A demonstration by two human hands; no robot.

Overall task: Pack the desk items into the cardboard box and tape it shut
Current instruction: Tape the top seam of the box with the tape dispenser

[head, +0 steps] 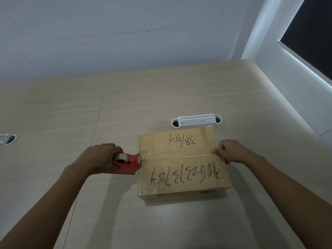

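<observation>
Brown closed cardboard box (183,162), handwritten "38/57", on wood-grain bench (125,105); left hand (102,159) grips red tape dispenser (126,163), right hand (231,152) pinches clear tape (177,156).

The setting is appearing as an office workstation. A pale wood-grain laminate counter (161,97) is running wall to wall, with a seam dividing its panels. A white oval plastic cable grommet with socket openings (196,120) is sitting recessed in the surface, and a second grey one (8,139) is showing at the left edge. A plain grey-white painted wall (125,33) is backing the counter, and a dark recessed window (312,31) is occupying the right corner.
</observation>
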